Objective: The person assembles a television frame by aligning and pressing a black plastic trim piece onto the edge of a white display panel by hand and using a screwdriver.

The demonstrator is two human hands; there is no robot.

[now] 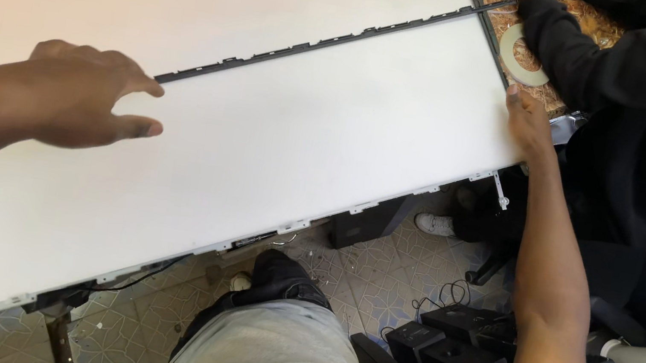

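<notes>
Grey-trousered knee [271,346] lowest in view. Left hand [82,96] hovers over white panel [278,140], grip apart, clamped on nothing. Right hand [527,119] presses panel's far corner, fingers flat. Black frame strip [319,44] crosses panel. Co-worker's sleeve [569,43] beside tape roll [520,57].

The head camera looks steeply down, close over the white panel [287,133] and floor [377,276].

A large white panel [278,140] lay flat. The left hand [82,96] hovered open over the panel, beside a thin black strip [319,43] crossing it. The right hand [527,119] pressed the panel's far corner, near a co-worker's black sleeve [585,55] and a tape roll [520,55].
</notes>
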